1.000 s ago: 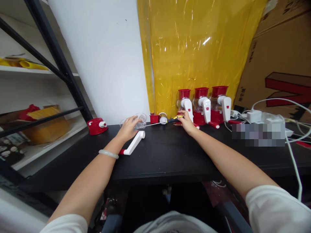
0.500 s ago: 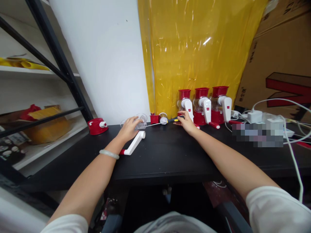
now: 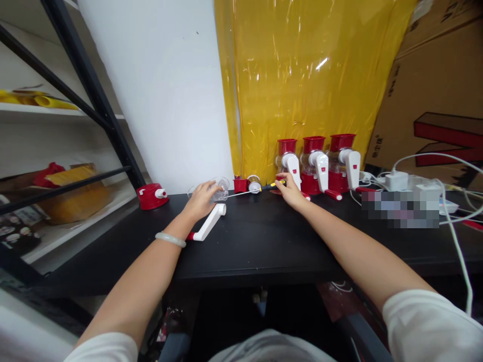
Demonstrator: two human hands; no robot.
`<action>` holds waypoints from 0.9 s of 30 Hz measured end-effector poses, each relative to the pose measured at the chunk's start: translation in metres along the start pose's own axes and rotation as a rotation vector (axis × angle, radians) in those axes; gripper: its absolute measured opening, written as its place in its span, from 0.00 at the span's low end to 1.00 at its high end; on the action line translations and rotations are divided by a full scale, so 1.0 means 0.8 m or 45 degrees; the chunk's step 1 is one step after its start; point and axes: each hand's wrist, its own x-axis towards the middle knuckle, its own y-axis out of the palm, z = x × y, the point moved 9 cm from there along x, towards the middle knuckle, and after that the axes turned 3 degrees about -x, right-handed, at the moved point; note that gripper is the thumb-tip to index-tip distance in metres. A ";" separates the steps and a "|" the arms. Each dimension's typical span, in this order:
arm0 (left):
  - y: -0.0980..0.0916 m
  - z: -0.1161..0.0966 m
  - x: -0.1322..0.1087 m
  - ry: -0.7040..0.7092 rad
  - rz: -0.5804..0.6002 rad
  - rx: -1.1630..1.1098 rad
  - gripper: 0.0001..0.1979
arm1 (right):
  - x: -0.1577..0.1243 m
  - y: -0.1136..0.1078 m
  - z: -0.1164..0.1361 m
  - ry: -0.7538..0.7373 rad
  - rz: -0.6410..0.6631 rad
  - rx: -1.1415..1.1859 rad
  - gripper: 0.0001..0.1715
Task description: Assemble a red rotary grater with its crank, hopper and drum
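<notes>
My left hand point(image 3: 204, 198) is closed around a clear plastic housing point(image 3: 222, 187) on the black table, its fingers covering part of it. A long screwdriver point(image 3: 268, 186) with a black and yellow handle is gripped in my right hand point(image 3: 290, 192). Its shaft points left, and the tip reaches the clear housing by my left fingers. Below my left hand lies a white crank handle point(image 3: 211, 222) with a red grip. Just behind the shaft sit a small red part point(image 3: 240, 185) and a round clear-and-white drum point(image 3: 254, 184).
Three red-and-white rotary graters point(image 3: 314, 166) stand at the back right. White cables and adapters point(image 3: 396, 180) lie right of them. A red base point(image 3: 151, 196) sits at the left end of the black table point(image 3: 256, 241). Beyond it is a shelf rack point(image 3: 94, 100).
Almost nothing differs. Both hands keep their places, with the screwdriver still pointing at the clear housing; the handle looks very slightly turned.
</notes>
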 end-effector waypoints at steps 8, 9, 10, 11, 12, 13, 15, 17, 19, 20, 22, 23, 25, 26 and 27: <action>-0.002 0.001 0.000 0.004 -0.021 -0.021 0.25 | -0.004 -0.004 0.007 -0.005 0.033 -0.285 0.27; -0.003 0.002 0.000 0.005 -0.028 -0.020 0.25 | -0.004 -0.003 0.005 0.011 0.038 -0.270 0.26; -0.003 0.003 0.000 0.006 -0.032 -0.021 0.25 | -0.004 -0.003 0.003 0.031 0.035 -0.227 0.25; -0.002 0.004 0.000 0.005 -0.033 -0.022 0.24 | -0.003 -0.002 0.001 0.054 0.029 -0.162 0.23; -0.002 0.005 -0.001 0.005 -0.031 -0.024 0.24 | -0.002 -0.002 -0.002 0.079 0.025 -0.088 0.21; -0.001 0.006 -0.001 0.005 -0.028 -0.024 0.24 | -0.002 0.000 -0.005 0.099 0.027 -0.020 0.20; 0.001 0.007 -0.001 0.011 -0.019 -0.020 0.24 | -0.002 0.003 -0.007 0.114 0.042 0.065 0.22; 0.001 0.006 -0.001 0.016 -0.017 -0.009 0.24 | -0.002 0.004 -0.005 0.085 0.057 0.069 0.24; 0.000 0.005 -0.001 0.014 -0.019 0.010 0.24 | -0.003 0.003 0.000 0.030 0.064 0.007 0.24; -0.001 0.004 -0.001 0.011 -0.021 0.021 0.24 | -0.004 0.002 0.003 0.007 0.068 -0.045 0.24; -0.003 0.002 0.000 0.009 -0.024 0.041 0.23 | -0.005 0.001 0.007 -0.022 0.068 -0.158 0.25; -0.004 0.001 0.000 0.011 -0.024 0.050 0.23 | -0.006 0.000 0.008 -0.028 0.060 -0.204 0.25; -0.005 -0.002 0.000 0.016 -0.026 0.066 0.21 | -0.006 -0.002 0.008 -0.026 0.038 -0.257 0.26; -0.004 -0.003 0.000 0.017 -0.025 0.072 0.20 | -0.006 -0.003 0.008 -0.022 0.026 -0.258 0.26; -0.004 -0.003 0.001 0.016 -0.024 0.076 0.19 | -0.005 -0.004 0.007 -0.015 0.015 -0.239 0.27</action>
